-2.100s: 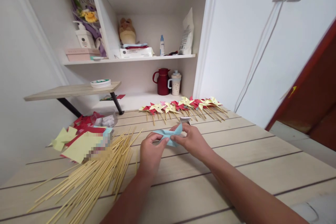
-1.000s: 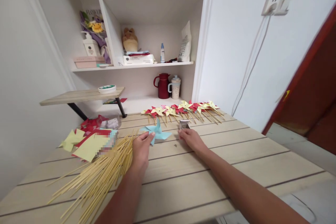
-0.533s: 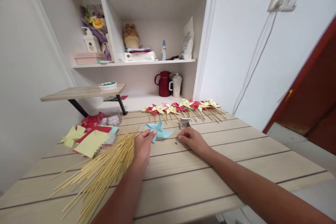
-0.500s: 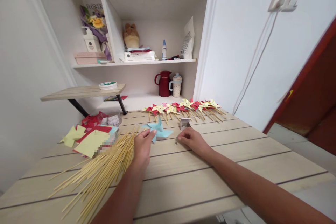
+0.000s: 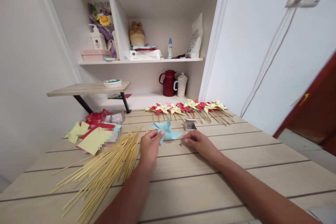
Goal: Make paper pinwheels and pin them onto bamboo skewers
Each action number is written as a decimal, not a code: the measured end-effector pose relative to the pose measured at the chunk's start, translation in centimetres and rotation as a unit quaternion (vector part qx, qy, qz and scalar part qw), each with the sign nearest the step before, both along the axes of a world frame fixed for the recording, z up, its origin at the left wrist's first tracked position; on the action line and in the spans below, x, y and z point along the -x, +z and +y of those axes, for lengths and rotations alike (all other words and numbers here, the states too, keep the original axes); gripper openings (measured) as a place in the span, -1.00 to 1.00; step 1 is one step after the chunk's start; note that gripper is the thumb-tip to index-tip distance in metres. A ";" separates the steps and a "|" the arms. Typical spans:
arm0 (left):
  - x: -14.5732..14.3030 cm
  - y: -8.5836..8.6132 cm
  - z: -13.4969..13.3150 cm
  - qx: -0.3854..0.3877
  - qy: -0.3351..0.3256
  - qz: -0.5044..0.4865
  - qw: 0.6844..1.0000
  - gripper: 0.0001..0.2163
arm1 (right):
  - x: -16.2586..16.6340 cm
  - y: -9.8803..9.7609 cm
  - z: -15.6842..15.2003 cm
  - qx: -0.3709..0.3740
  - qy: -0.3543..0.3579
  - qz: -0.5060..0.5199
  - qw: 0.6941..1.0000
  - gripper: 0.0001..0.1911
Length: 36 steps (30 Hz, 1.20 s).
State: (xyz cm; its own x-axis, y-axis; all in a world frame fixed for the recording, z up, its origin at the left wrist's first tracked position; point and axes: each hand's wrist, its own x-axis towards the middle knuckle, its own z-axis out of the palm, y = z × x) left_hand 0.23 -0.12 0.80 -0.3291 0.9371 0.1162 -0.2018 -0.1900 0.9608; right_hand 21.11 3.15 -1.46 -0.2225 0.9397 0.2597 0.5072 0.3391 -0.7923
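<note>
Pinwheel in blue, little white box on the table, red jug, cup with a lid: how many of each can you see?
Blue pinwheel: 1
Little white box: 1
Red jug: 1
Lidded cup: 1
Total: 4

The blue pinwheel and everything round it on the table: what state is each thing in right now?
Blue pinwheel: folded, no stick, pinched by the left hand.
Right hand: fingertips at a small pin on the table.
Small box: open.
Bamboo sticks: loose, fanned out.
Finished pinwheels: on sticks, in a row.
Paper squares: piled flat.
</note>
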 end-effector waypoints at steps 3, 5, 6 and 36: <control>0.1 0.1 0.1 0.003 0.016 -0.003 1.000 -0.76 | 0.1 -0.1 -0.1 0.004 -0.004 -0.014 1.000 -0.82; 0.3 0.1 0.1 0.005 0.030 -0.001 1.000 -0.76 | 0.2 -0.1 -0.2 0.005 -0.009 -0.023 1.000 -0.82; 0.4 0.1 0.2 0.005 0.037 0.002 0.999 -0.76 | 0.3 -0.1 -0.2 0.006 -0.012 -0.026 1.000 -0.82; 0.8 -0.3 0.7 0.037 0.104 0.041 0.993 -0.77 | 0.7 -0.2 0.0 0.007 0.013 -0.061 0.998 -0.87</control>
State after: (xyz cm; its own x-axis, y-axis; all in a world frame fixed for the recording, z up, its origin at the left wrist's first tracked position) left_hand -0.54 0.62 0.51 -0.5084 0.8571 0.0834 -0.0868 -0.1473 0.9853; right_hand 20.45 3.17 -1.62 -0.2763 0.9365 0.2157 0.5913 0.3427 -0.7301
